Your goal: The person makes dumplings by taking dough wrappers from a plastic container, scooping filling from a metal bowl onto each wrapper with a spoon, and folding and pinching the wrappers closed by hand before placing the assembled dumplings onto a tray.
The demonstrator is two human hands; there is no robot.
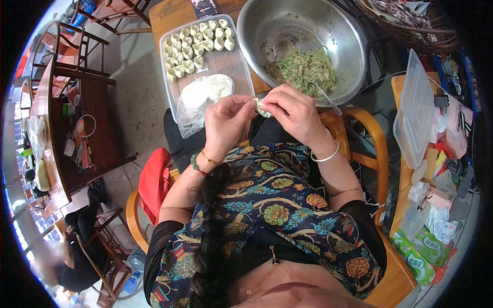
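Between my two hands, just in front of my lap, is a small pale dumpling [264, 111] with a pleated edge. My left hand [229, 119] pinches its left side, thumb and fingertips together. From the other side my right hand [295, 109] presses the dumpling's edge between thumb and forefinger. Just beyond my left hand a stack of round white wrappers [197, 96] lies partly in a clear plastic bag [186, 117]. Rows of folded dumplings [197, 37] fill the far part of a clear plastic tray [245, 72]. Past my right hand, green minced filling [306, 68] sits in a large steel bowl [354, 51].
A spoon [328, 98] leans in the bowl, its handle over the near rim. At right, an upright clear lid [412, 113] stands beside a cluttered wooden surface [398, 205]. Chair arms [377, 138] flank me. Another person [79, 256] sits at lower left.
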